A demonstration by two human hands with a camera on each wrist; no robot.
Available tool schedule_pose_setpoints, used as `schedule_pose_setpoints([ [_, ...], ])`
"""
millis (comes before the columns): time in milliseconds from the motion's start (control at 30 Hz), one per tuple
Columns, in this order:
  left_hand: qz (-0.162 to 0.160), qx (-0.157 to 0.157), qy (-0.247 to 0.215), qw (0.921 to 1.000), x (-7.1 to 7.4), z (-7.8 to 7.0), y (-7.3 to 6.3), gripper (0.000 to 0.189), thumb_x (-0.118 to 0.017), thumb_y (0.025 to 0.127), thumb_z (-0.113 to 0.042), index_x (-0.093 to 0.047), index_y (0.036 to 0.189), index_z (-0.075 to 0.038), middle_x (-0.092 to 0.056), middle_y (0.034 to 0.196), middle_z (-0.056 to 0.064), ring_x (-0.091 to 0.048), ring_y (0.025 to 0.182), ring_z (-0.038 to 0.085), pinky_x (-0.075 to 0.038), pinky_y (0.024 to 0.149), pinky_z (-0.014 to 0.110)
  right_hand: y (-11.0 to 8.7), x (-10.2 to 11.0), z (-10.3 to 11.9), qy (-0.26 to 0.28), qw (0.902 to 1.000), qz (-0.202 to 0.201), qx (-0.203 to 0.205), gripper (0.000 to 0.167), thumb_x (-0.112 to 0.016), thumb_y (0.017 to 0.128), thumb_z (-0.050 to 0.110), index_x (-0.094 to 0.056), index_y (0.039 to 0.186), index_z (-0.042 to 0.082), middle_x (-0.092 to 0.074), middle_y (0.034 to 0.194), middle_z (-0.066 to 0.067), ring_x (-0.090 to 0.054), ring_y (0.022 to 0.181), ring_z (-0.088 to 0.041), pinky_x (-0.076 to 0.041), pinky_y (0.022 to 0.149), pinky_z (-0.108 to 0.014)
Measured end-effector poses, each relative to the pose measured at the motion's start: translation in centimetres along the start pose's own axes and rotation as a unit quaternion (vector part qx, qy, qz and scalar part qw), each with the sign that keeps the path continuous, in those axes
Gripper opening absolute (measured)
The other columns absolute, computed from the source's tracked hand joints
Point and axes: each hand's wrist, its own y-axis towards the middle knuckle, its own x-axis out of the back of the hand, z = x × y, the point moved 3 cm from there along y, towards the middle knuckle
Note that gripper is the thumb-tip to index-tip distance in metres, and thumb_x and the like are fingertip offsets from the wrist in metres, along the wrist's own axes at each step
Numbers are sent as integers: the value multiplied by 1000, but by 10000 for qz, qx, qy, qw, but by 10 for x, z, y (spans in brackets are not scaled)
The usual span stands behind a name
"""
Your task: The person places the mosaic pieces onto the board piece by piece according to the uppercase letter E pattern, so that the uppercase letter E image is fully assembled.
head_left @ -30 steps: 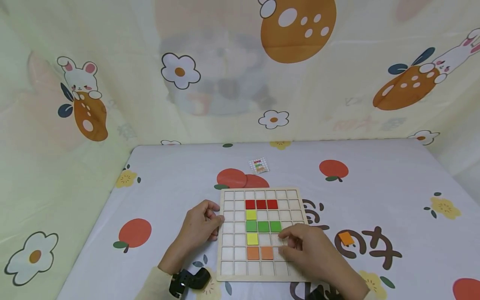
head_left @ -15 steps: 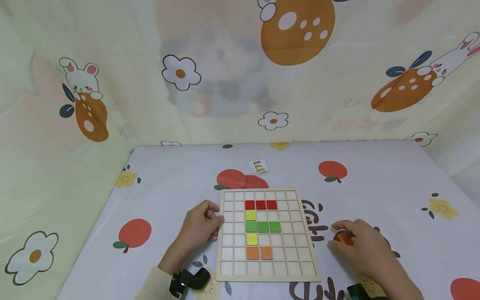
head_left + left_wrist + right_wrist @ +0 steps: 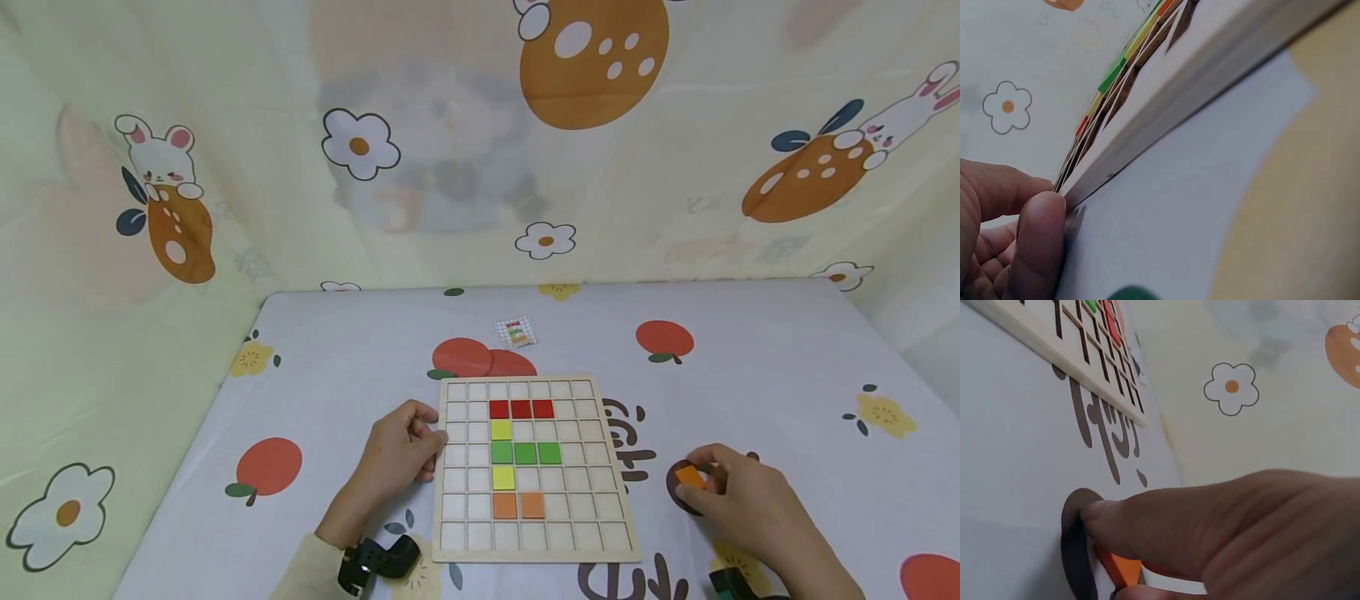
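A square wooden grid board (image 3: 536,554) lies on the cloth, holding red tiles (image 3: 521,409), yellow tiles (image 3: 502,430), green tiles (image 3: 526,453) and two orange tiles (image 3: 506,506). At the board's left edge my left hand (image 3: 401,446) grips the rim between thumb and index finger, seen close up in the left wrist view. Off to the right of the board, my right hand (image 3: 742,492) pinches a loose orange tile (image 3: 690,477) close over the cloth. The right wrist view shows this orange tile (image 3: 1124,569) partly hidden behind the thumb.
A small printed card (image 3: 517,332) with a coloured grid pattern lies beyond the board. The patterned white cloth (image 3: 360,350) covers the table, and a patterned curtain (image 3: 450,167) hangs behind it. A black wrist camera (image 3: 378,562) is strapped to my left wrist.
My right hand has moved right from the board to the loose orange tile and taken it between thumb and fingers. The left hand has stayed at the board's edge.
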Motion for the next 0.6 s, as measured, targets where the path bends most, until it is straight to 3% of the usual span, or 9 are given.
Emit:
schedule_pose_setpoints([
  [233, -10, 4, -4, 10000, 0, 0, 0, 22, -70, 97, -7, -61, 117, -3, -57, 82, 8, -59, 53, 13, -55, 50, 24, 0, -1, -2, 62, 10000, 35, 12, 24, -79, 88, 23, -70, 103, 6, -53, 73, -1, -48, 69, -18, -36, 57, -29],
  [433, 15, -41, -13, 10000, 0, 0, -1, 22, -70, 97, -6, -61, 117, -3, -57, 82, 8, -59, 53, 13, -55, 50, 24, 1, -1, 1, 138, 9998, 127, -17, 25, -82, 85, 23, -70, 100, 8, -56, 81, -2, -51, 76, -20, -40, 62, -31],
  [600, 27, -71, -18, 10000, 0, 0, 0, 22, -70, 97, -6, -61, 117, -3, -57, 81, 8, -59, 53, 13, -55, 50, 23, -2, 1, 3, 245, 9994, -51, 220, 16, -81, 88, 22, -70, 95, 12, -63, 80, 3, -55, 75, -15, -44, 64, -29],
])
